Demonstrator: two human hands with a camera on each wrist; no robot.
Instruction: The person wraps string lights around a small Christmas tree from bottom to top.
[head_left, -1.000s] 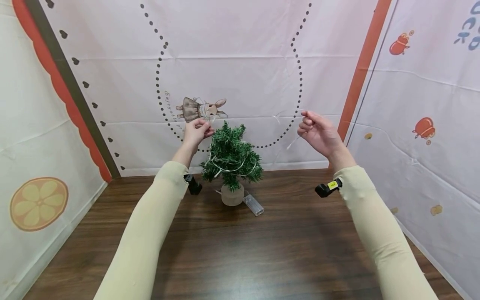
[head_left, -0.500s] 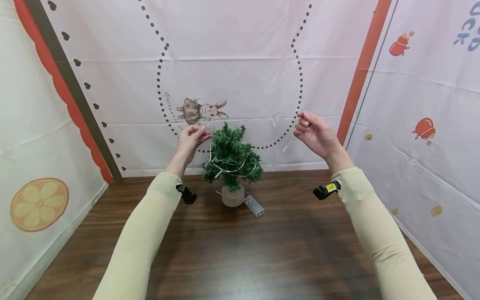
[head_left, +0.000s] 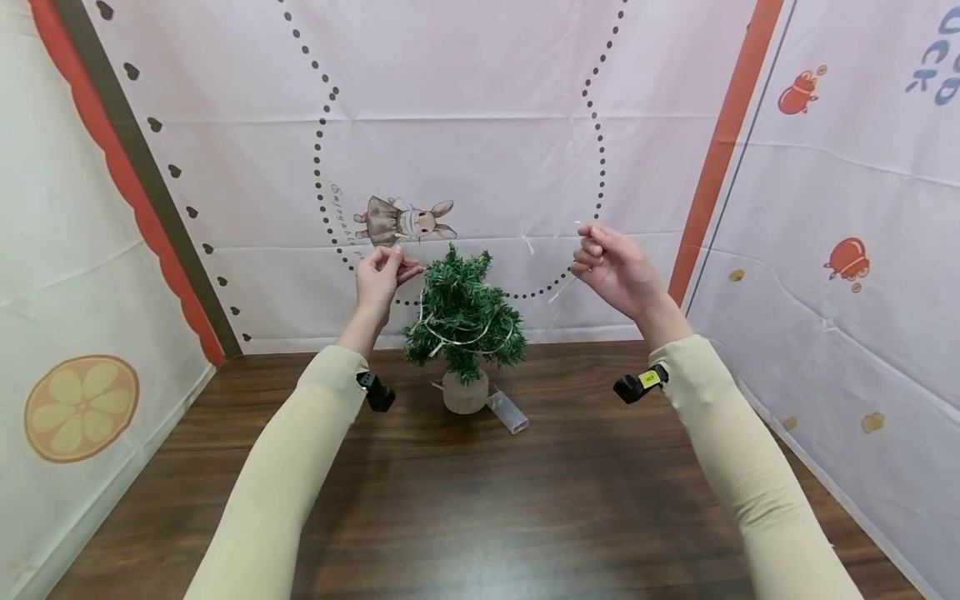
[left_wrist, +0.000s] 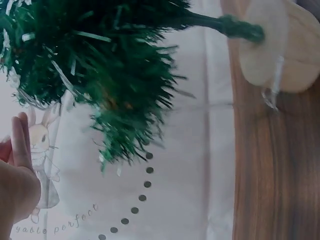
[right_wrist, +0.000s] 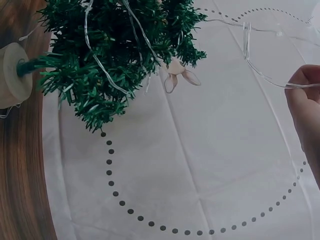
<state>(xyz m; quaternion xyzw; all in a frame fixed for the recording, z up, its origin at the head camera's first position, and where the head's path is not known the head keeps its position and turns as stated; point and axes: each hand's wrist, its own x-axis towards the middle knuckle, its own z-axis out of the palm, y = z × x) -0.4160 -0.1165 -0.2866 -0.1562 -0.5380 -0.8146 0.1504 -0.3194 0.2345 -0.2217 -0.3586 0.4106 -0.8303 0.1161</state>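
Note:
A small green artificial Christmas tree (head_left: 465,312) stands upright on a round wooden base (head_left: 465,392). Clear string lights (right_wrist: 246,42) loop round its branches, and a free length runs through the air behind and above it. My right hand (head_left: 617,267) holds that strand between thumb and forefinger, right of the treetop, with a loose end hanging below. On the tree's left, near its top, my left hand (head_left: 381,279) pinches the thin strand at the fingertips; the wire there is hard to make out. Only part of the left hand (left_wrist: 20,170) shows in the left wrist view.
A clear battery box (head_left: 508,412) lies on the brown wooden table (head_left: 480,508), just right of the tree base. Printed cloth (head_left: 465,167) walls the table in at the back and both sides. Wrist cameras (head_left: 637,385) sit on both sleeves.
My right hand has moved left toward the tree, carrying the strand with it, so the strand between the hands hangs slacker. My left hand has shifted slightly left and down.

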